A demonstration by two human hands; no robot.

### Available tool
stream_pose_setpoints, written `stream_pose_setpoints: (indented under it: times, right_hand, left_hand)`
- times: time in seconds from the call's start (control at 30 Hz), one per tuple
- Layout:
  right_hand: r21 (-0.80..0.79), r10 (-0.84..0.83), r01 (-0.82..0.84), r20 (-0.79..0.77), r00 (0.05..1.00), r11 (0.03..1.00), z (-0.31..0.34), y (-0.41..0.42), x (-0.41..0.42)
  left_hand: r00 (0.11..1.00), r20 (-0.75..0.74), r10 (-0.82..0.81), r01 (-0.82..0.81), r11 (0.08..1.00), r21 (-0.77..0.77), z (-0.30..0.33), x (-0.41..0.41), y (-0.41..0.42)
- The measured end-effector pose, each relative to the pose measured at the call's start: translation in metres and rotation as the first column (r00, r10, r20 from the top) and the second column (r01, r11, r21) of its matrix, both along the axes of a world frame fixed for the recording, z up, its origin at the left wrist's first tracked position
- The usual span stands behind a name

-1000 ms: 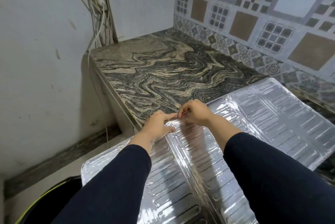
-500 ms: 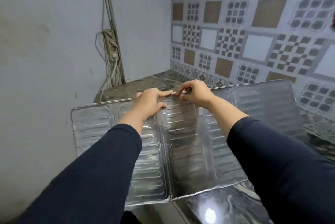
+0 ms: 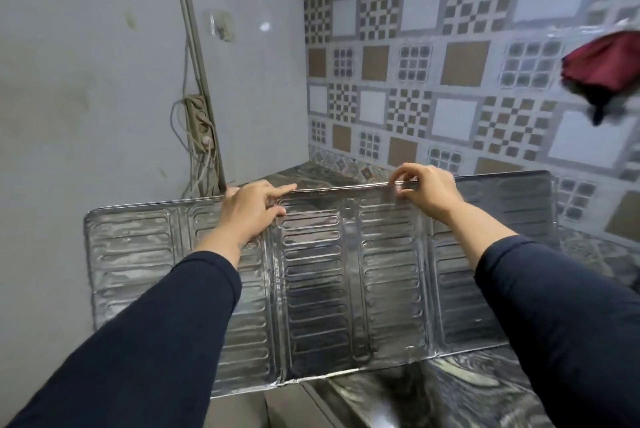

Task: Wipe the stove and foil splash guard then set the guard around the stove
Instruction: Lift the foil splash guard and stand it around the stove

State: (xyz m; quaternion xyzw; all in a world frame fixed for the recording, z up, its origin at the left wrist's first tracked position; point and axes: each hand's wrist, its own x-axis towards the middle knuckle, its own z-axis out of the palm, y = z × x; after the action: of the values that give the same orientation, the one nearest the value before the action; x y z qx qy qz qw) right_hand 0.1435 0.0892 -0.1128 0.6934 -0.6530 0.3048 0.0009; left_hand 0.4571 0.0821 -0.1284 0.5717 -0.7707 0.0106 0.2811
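The foil splash guard [image 3: 318, 275], a ribbed silver sheet of folding panels, stands upright in front of me, its lower edge near the counter's front. My left hand [image 3: 251, 211] grips its top edge left of the middle. My right hand [image 3: 427, 190] pinches the top edge further right. Both arms wear dark blue sleeves. The stove is not in view.
A marbled stone counter [image 3: 460, 389] runs below and behind the guard. Patterned tiles [image 3: 433, 88] cover the back wall. A power strip with cables [image 3: 199, 124] hangs on the grey left wall. A dark red cloth [image 3: 602, 64] hangs at the upper right.
The guard has gone from lying flat on the counter to standing upright. My hands, close together before, have spread apart along its top edge. The view has tilted upward.
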Motion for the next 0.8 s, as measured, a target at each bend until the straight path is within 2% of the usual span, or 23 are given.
stream_pose_setpoints:
  times: [0.13, 0.37, 0.47, 0.57, 0.7, 0.8]
  right_hand:
    - [0.021, -0.067, 0.065, 0.130, 0.989, 0.998, 0.003, 0.002, -0.011]
    - [-0.004, -0.061, 0.064, 0.250, 0.966, 0.998, 0.011, 0.003, -0.012]
    - [-0.020, -0.068, 0.074, 0.210, 0.975, 0.997, 0.018, 0.011, -0.023]
    - [-0.021, -0.145, 0.151, 0.185, 0.972, 0.988, 0.022, 0.020, -0.047]
    - [-0.036, -0.122, 0.142, 0.334, 0.935, 0.989, 0.033, 0.013, -0.080]
    - [-0.106, -0.111, 0.154, 0.333, 0.936, 0.982, 0.062, 0.009, -0.102]
  left_hand:
    - [0.998, 0.059, -0.032, 0.032, 0.999, 0.000, 0.007, -0.008, -0.007]
    - [0.965, 0.098, -0.243, 0.244, 0.970, 0.002, 0.023, -0.072, -0.019]
    - [0.964, 0.047, -0.263, 0.262, 0.965, 0.008, 0.023, -0.090, -0.026]
    - [0.957, -0.029, -0.287, 0.287, 0.958, -0.009, 0.029, -0.098, -0.038]
    - [0.938, -0.050, -0.343, 0.339, 0.938, -0.070, 0.050, -0.116, -0.051]
    - [0.919, -0.073, -0.387, 0.377, 0.918, -0.127, 0.076, -0.139, -0.062]
